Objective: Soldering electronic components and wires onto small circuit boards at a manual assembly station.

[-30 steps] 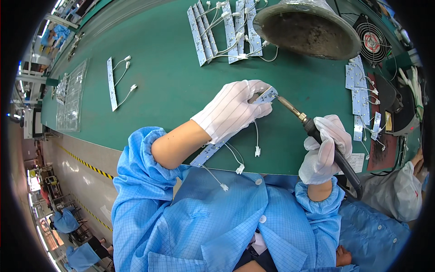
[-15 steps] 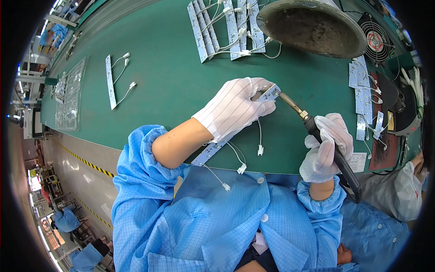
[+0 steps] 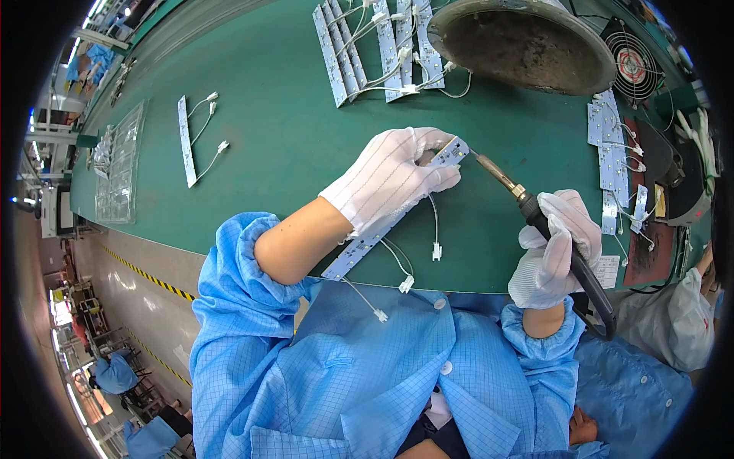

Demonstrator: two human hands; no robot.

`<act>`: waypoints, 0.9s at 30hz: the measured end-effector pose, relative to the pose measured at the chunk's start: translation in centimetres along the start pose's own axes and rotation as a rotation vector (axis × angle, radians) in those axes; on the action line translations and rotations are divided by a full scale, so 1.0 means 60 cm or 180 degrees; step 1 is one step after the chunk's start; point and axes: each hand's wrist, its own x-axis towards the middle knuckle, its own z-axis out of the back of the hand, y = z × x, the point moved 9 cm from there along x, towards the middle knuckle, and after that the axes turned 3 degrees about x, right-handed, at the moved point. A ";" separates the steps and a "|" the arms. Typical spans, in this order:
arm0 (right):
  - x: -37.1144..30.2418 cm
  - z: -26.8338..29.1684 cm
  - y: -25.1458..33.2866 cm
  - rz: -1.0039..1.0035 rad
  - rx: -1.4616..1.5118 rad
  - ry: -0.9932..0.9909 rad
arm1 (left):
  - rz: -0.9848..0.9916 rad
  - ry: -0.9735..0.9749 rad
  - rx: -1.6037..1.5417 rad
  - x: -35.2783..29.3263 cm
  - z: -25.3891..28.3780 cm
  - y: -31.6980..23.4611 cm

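Note:
My gloved left hand [image 3: 397, 176] is closed round a long, narrow LED circuit board [image 3: 353, 258]. The board runs slantwise under the palm, its far end showing past my thumb and fingers. White wires with small connectors [image 3: 406, 284] hang from its near part. In my gloved right hand [image 3: 556, 249] is a soldering iron [image 3: 527, 205], gripped by its black handle with the cord curving down below. The iron's tip points up and left, just off the board's far end; a small gap seems to lie between them.
Wired LED boards [image 3: 330, 57] lie at the back, beside a wide metal fume hood [image 3: 524, 47]. A single board [image 3: 186, 141] and a clear plastic tray [image 3: 118, 164] are at left. More boards [image 3: 612, 153], a fan [image 3: 633, 65] and a black soldering stand [image 3: 680, 180] line the right.
The soldering iron's tip has drawn slightly away from the board's end, my right hand shifting a little right. My left hand and the board have moved slightly left.

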 end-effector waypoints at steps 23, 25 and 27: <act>0.007 -0.022 0.020 0.0314 -0.0373 0.0380 | 0.0223 -0.0014 -0.0390 0.003 -0.003 0.020; 0.005 -0.022 0.018 0.0297 -0.0495 0.0348 | 0.0233 0.0048 -0.0139 0.003 0.001 0.011; 0.007 -0.017 0.018 0.0337 -0.0403 0.0262 | 0.0233 0.0086 0.0122 -0.001 0.005 0.006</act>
